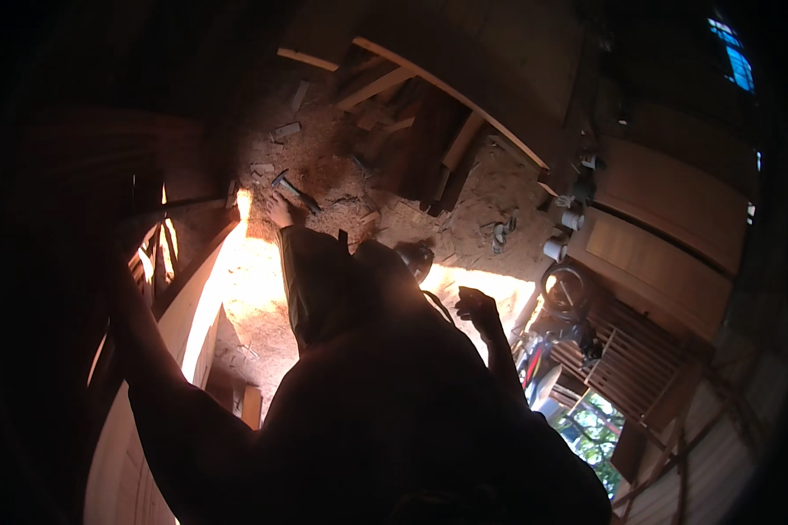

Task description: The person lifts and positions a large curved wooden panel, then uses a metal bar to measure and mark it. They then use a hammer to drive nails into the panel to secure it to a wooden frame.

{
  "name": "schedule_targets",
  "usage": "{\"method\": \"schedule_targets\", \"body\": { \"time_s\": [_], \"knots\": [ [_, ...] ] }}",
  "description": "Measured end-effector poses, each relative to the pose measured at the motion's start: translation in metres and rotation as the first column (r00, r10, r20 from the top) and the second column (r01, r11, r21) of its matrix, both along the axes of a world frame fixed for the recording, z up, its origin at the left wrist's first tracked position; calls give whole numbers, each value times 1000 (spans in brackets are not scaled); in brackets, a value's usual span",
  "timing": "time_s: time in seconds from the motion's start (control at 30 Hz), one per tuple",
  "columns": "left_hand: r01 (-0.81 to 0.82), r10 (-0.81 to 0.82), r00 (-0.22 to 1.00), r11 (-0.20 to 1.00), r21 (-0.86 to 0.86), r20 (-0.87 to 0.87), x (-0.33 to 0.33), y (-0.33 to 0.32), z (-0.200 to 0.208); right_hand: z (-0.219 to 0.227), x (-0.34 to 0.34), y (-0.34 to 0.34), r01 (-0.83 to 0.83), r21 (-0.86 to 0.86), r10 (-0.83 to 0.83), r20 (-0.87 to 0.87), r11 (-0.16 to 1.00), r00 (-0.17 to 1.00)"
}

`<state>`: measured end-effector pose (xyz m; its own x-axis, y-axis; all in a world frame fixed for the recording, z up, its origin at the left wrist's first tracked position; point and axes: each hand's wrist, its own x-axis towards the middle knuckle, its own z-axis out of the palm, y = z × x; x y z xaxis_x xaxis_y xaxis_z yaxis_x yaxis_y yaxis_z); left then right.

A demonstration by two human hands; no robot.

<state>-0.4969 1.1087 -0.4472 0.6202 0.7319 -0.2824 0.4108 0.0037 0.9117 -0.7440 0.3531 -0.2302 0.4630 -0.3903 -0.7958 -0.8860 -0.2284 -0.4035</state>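
My left arm reaches out to the left over a long pale wooden board (124,455). In deep shadow beyond the board's edge, my left hand (121,262) is too dark for its fingers to show. My right hand (477,306) hangs in the air at my right side, a dark silhouette with its fingers curled in. Whatever it holds, if anything, cannot be made out. A hammer (296,191) lies on the sawdust-covered floor, right beside my bare foot (277,210), apart from both hands.
Wood offcuts (286,130) and shavings litter the floor. Ahead, a large panel (499,131) leans over stacked timber pieces (378,87). White containers (555,248), a wheel (566,289) and a slatted wooden frame (635,372) stand at the right. Bright sunlight (258,276) crosses the floor.
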Motion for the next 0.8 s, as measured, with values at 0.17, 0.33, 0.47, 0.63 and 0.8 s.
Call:
{"method": "schedule_targets", "body": {
  "time_s": [0.17,0.33,0.47,0.63,0.8],
  "knots": [
    [24,-23,999,999,-22,47,-10,-31,7,-1,21,-3,-215,-29,215,0,976,977],
    [-10,10,995,1000,-3,100,-49,-59,23,-31,34,-35,-338,50,333,92,940,938],
    [2,-3,990,1000,8,143,-72,-94,37,-52,13,-68,-390,58,373,191,919,908],
    [42,-47,987,999,35,157,-113,-123,51,-92,-46,-101,-279,71,260,202,958,944],
    [202,-204,971,979,31,122,-159,-139,54,-160,-202,-163,-51,16,51,36,999,998]
  ]
}}
